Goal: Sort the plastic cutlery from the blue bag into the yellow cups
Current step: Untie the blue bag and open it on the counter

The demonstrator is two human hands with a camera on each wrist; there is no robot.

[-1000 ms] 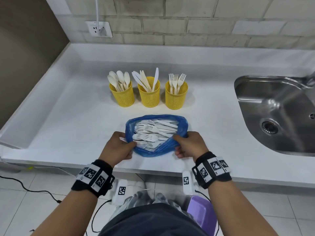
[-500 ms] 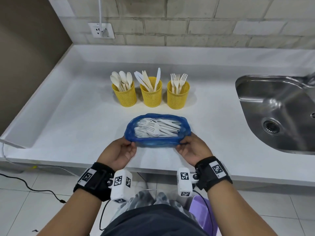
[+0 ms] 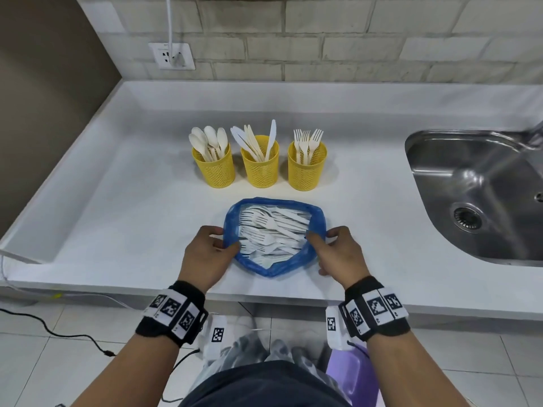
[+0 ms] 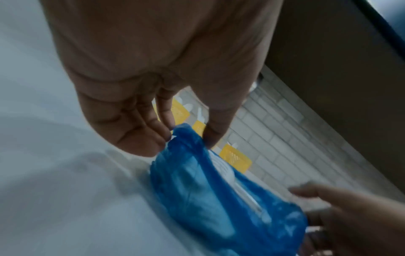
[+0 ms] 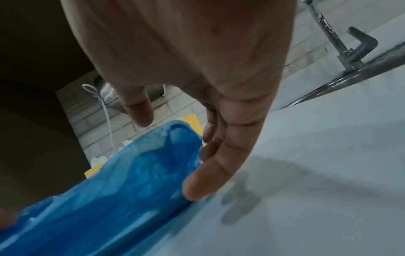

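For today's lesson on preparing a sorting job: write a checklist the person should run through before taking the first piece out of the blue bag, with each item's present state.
1. Blue bag mouth spread open: ok.
2. Left hand grips the bag's rim: ok.
3. Right hand grips the rim: cannot tell; the thumb is at the edge, the fingers look loose.
4. White cutlery visible and reachable: ok.
5. Three yellow cups upright behind the bag: ok.
6. One type per cup, spoons, knives, forks: ok.
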